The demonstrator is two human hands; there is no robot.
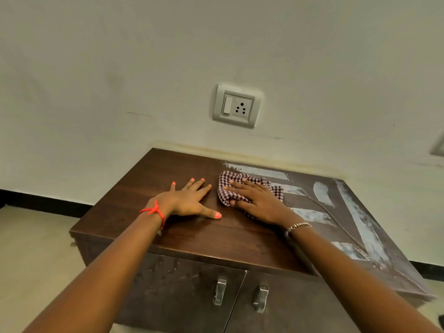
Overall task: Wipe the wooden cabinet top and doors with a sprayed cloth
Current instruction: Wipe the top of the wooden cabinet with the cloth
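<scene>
Pressing flat, the cloth (249, 191) is pinned, ungripped, under the open right hand (258, 204); bunching may leave streaks while the left hand (186, 200) is spread empty.

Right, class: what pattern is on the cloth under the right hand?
A small maroon-and-white check on the cloth, seen in the head view.

Dark wood cabinet top (192, 234), smooth, faintly glossy, dusty-pale at frame right; checked woven cloth (230, 188), soft, matt; metal door handles (219, 292), dull; plastic socket plate (236, 105), satin.
</scene>
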